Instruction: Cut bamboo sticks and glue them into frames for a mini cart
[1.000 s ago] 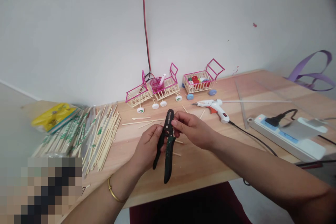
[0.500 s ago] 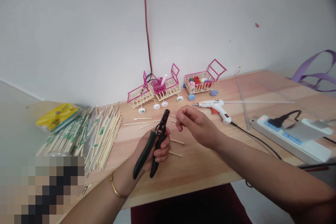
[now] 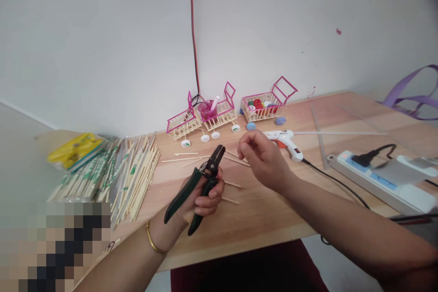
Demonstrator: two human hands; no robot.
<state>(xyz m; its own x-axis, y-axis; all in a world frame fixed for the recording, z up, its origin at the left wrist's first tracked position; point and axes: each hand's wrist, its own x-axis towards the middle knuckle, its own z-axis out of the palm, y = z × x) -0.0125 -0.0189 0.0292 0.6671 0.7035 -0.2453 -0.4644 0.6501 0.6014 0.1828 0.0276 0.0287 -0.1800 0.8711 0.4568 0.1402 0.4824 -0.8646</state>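
Observation:
My left hand [image 3: 201,198] grips the handles of black-and-green pliers [image 3: 196,182], jaws pointing up and to the right. My right hand [image 3: 265,159] hovers just right of the jaws with fingers curled and pinched on a thin wooden stick [image 3: 236,157] that reaches toward the plier jaws. Loose short sticks [image 3: 230,193] lie on the wooden table [image 3: 260,219] under my hands.
A heap of wrapped chopsticks [image 3: 116,173] and a yellow packet [image 3: 75,150] lie at the left. Three pink-trimmed stick carts [image 3: 226,112] stand by the wall. A white glue gun [image 3: 285,141], a clear ruler [image 3: 321,139] and a power strip [image 3: 379,178] are at the right.
My left hand took the pliers alone and tilted them to the right. My right hand let go of the pliers, drew off to the right and now pinches a stick.

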